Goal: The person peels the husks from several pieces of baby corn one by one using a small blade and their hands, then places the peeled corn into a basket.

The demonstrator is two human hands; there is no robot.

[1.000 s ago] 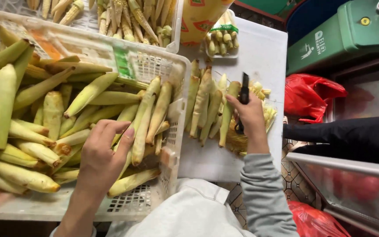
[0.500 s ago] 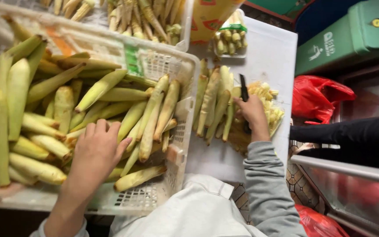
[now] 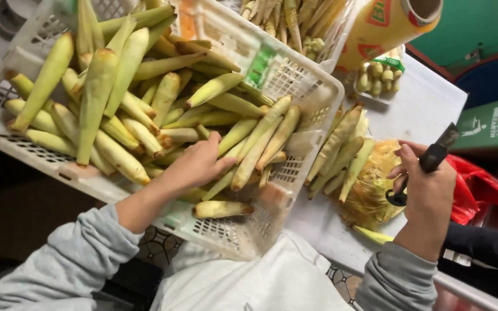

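My left hand point(image 3: 198, 163) reaches into a white plastic crate point(image 3: 318, 92) full of unhusked baby corn ears point(image 3: 110, 98). Its fingers close around one ear among those near the crate's right wall. My right hand point(image 3: 426, 181) is raised over the white table and grips a black-handled knife point(image 3: 433, 156), blade pointing up and away. Below that hand lie a pile of husks and corn silk point(image 3: 370, 184) and a row of several ears point(image 3: 341, 152) on the table.
A second crate of corn point(image 3: 295, 23) stands behind the first. A yellow roll of cling film point(image 3: 384, 26) and a small tray of peeled baby corn point(image 3: 378, 78) sit at the back of the white table point(image 3: 427, 109). A red bag point(image 3: 482, 184) and green bin point(image 3: 491, 126) are to the right.
The view has tilted and swung right. My left hand slid right in the crate and closed on an ear. My right hand lifted the knife off the table, away from the husk pile.
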